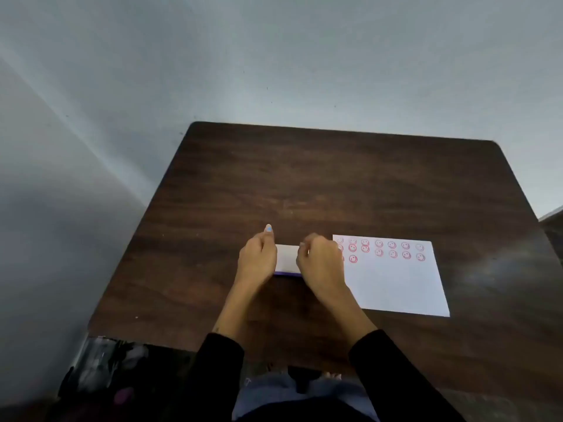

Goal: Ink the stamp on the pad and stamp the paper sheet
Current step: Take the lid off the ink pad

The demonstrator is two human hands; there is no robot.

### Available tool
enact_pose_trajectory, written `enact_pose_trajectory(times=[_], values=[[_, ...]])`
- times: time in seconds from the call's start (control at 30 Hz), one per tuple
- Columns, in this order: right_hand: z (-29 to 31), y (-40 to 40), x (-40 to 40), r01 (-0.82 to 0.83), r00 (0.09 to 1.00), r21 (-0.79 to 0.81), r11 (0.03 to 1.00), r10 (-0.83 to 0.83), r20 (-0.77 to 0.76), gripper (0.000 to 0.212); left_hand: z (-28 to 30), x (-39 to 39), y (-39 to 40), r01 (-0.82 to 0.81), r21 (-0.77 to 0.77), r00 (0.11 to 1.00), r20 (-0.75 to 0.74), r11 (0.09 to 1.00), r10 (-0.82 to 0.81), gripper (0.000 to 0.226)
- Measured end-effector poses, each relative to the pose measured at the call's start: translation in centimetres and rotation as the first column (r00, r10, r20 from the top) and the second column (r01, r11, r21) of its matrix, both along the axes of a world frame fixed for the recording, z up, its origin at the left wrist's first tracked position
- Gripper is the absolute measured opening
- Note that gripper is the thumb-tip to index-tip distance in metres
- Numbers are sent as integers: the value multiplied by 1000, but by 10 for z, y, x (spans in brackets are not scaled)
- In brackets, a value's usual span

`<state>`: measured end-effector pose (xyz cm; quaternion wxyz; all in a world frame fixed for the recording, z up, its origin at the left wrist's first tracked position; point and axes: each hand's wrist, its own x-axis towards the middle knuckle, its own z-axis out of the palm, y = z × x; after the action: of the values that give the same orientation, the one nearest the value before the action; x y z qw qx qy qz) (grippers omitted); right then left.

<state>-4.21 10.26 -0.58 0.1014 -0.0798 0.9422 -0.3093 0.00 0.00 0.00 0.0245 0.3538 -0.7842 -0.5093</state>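
Both my hands, left (257,254) and right (320,260), are gripping the white purple-edged ink pad (286,259); at three o'clock, the white paper sheet (396,284) is carrying two-plus rows of red stamps, with space remaining.

- Looking forward and steeply down from head height onto the tabletop (335,184).
- Sitting close above, taking in forearms, lap and wall (274,56) beyond.
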Motion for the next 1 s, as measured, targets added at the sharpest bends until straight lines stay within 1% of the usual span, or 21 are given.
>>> enact_pose_trajectory(times=[0.07,0.13,0.2,0.27,0.47,0.57,0.7,0.77,0.87,1.0], values=[[-5,-3,3,-35,999,103,994,34,13,14,-4,-1,0,-10,-22,999,48,1000,11,55],[-11,-5,8,-69,998,158,985,66,22,19,-14,0,-1,0,-45,998,57,999,3,54],[-18,-7,10,-80,996,162,983,74,44,25,-21,1,-1,28,-44,997,70,999,-25,50],[-22,-8,11,-75,997,175,982,68,48,30,-25,3,-1,29,-38,996,87,999,-26,52],[-30,-10,11,-59,997,153,986,51,58,34,-32,1,0,23,-23,993,117,999,-20,57],[-26,-10,10,-61,996,141,988,50,79,32,-32,-1,-2,17,-12,992,129,1000,-15,57],[-14,-11,7,-80,996,134,988,76,36,25,-27,-3,-7,-6,-7,991,137,1000,7,58],[-6,-16,5,-103,995,128,986,102,17,24,-23,-4,-13,-40,-15,991,127,999,41,57],[3,-28,3,-148,988,87,985,144,55,33,-15,-3,-26,-135,-24,986,96,991,136,51],[4,-50,9,-279,959,69,958,274,71,37,-10,7,-50,-280,-37,954,98,959,282,52]])
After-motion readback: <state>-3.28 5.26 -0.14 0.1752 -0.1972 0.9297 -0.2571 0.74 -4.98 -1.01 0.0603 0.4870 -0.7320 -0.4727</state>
